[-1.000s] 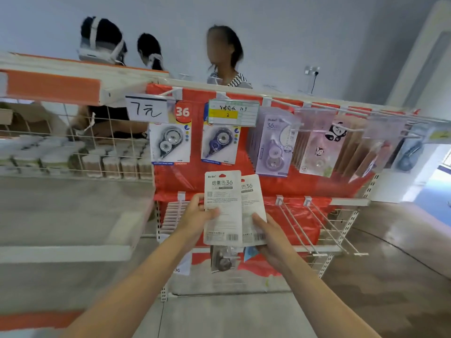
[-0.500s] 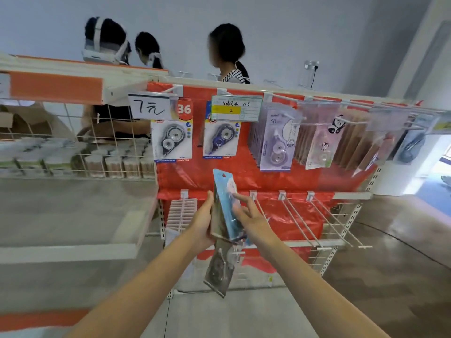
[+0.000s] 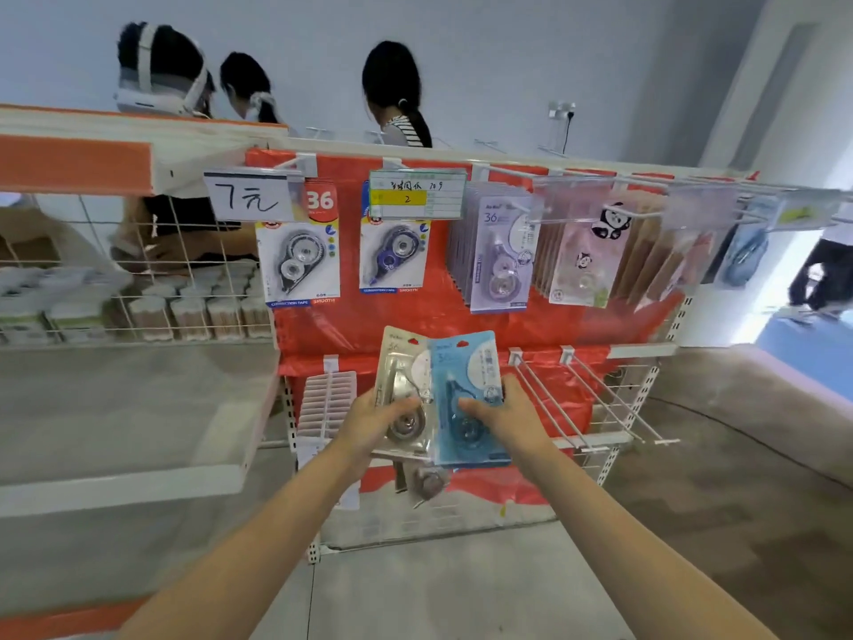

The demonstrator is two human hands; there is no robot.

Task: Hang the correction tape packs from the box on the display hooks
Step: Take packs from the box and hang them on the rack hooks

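Tape packs (image 3: 443, 399) between both hands

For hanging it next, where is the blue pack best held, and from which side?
Grip the blue pack by its lower right edge, coming from the right, much as the right hand holds it now. Its hang hole at the top stays free for a hook, and the beige pack in the left hand covers its left edge.

Both arms outstretched; left grip (image 3: 374, 420), right grip (image 3: 510, 415) clasping packs (image 3: 466, 385)
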